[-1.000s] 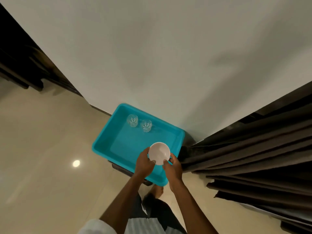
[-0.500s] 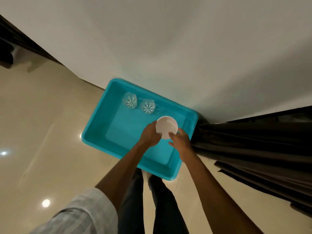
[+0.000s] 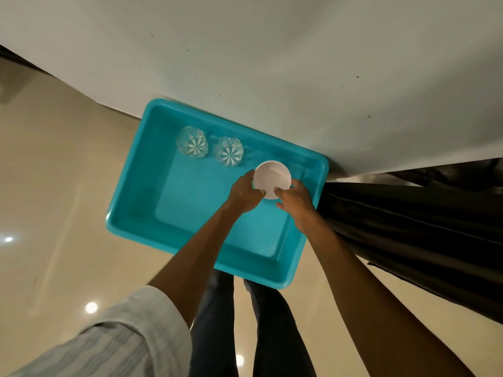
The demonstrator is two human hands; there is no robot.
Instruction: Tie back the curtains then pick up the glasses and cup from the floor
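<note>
Cup (image 3: pixel 272 177) gripped by left hand (image 3: pixel 243 194), right hand (image 3: pixel 296 204) over teal tub (image 3: pixel 201 216); two glasses (image 3: pixel 192 142) inside.

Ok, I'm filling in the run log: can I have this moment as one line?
step: cup into tub | left hand: holds cup | right hand: holds cup | glasses: upright in tub

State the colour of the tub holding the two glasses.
The tub is turquoise blue, seen clearly in the head view.

Clear cut-glass tumblers (image 3: pixel 192 142) (image 3: pixel 228 151): two. Round white cup (image 3: pixel 272 179): one. Turquoise rectangular plastic tub (image 3: pixel 141 191): one. Dark pleated fabric curtain (image 3: pixel 408 227): one. Hands: two, left hand (image 3: pixel 243 194), right hand (image 3: pixel 295 202).
</note>
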